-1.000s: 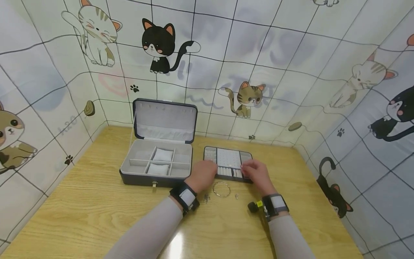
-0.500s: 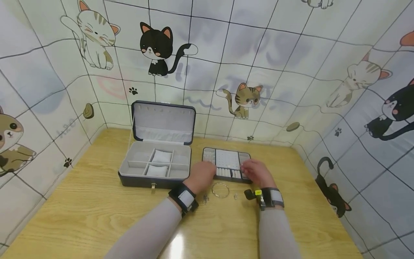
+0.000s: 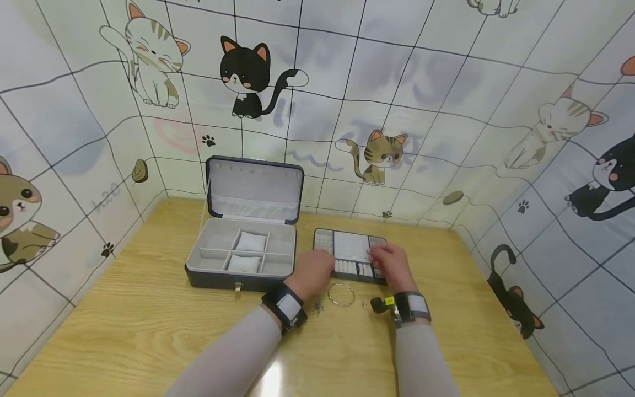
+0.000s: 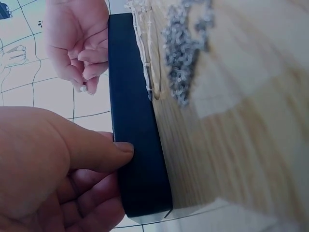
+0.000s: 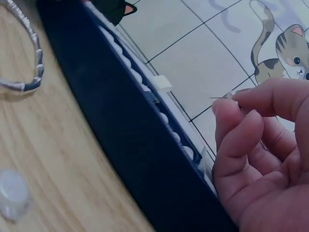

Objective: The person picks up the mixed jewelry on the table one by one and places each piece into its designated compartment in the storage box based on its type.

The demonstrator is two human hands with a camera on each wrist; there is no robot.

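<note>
My left hand [image 3: 312, 273] holds the front left of a dark jewelry tray [image 4: 135, 106], its thumb pressing on the front wall in the left wrist view. My right hand [image 3: 394, 267] is above the tray's right part. Between thumb and index finger it pinches a tiny stud earring [image 5: 231, 94], with a thin pin sticking out to the left. The tray has ring rolls along the front and a pale panel [image 3: 351, 244] dotted with holes. In front of it lie a metal bracelet [image 5: 38, 58], a bunched silver chain [image 4: 181, 63] and a small clear piece [image 5: 12, 193], blurred.
An open jewelry box [image 3: 218, 279] stands left of the tray, lid raised. Two white cushions, one at the back [image 3: 251, 241] and one at the front [image 3: 243, 264], sit in its compartments. Cat-patterned cloth [image 3: 421, 110] encloses the wooden table [image 3: 149, 331] at back and sides.
My right wrist has swung left and its forearm is more upright, while the fingertips stay over the tray. The left hand keeps its hold. The head view shifts slightly.
</note>
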